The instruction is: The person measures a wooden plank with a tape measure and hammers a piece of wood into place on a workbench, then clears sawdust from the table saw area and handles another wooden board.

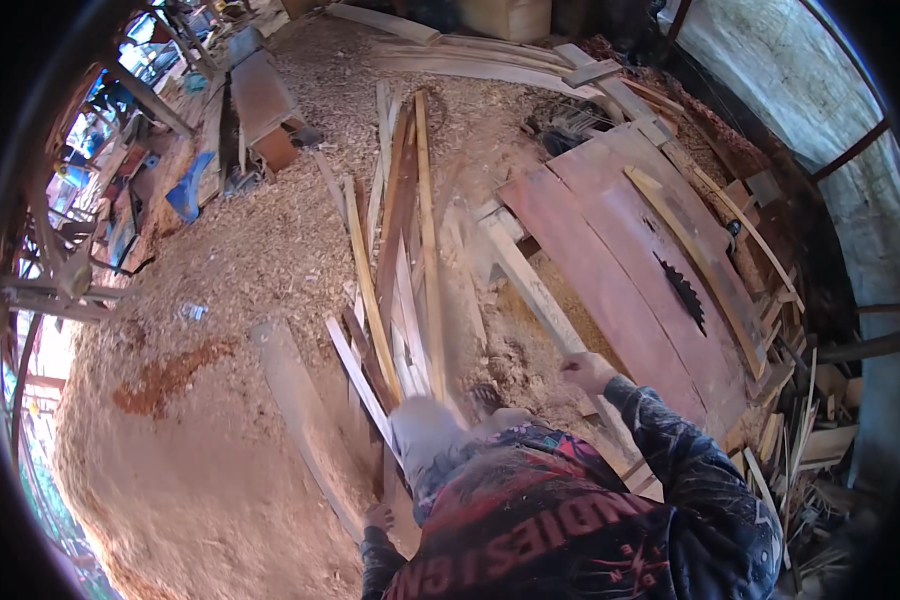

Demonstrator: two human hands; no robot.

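Note:
My right hand (588, 372) is closed around a long pale wooden beam (530, 280) that runs beside a saw table. The reddish-brown table top (610, 240) has a dark toothed circular saw blade (682, 292) standing up through it. A long wooden guide strip (700, 262) lies across the top, to the right of the blade. My left hand (378, 516) hangs low by my side, fingers loosely apart and seemingly holding nothing. Nearest to it is the end of a long, dusty board (305, 425).
Several long planks (395, 250) lie on the sawdust-covered ground ahead of my legs. More boards (480, 60) are stacked at the far side. A brown wooden bench (260, 95) stands far left. Offcuts (820, 440) pile up at the right, below a pale sheet wall (770, 80).

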